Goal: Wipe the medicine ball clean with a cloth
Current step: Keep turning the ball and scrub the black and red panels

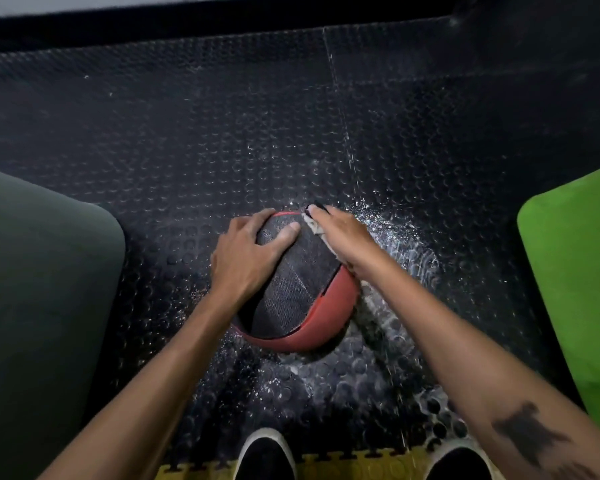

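On the studded black floor mat (187,140), just ahead of two dark shoes (265,455), sits one red-and-black medicine ball (291,292). Left hand (246,251) is spread over the ball's upper left side, fingers curled against it; I judge it steadies the ball so it cannot roll under the rubbing. Right hand (343,233) presses one pale cloth (317,230) against the ball's upper right edge, its grip closed on the fabric, which mostly hides beneath the palm. White specks lie on the mat right of the ball. One dark pad (39,289) lies left of the ball, one green pad (579,282) right.
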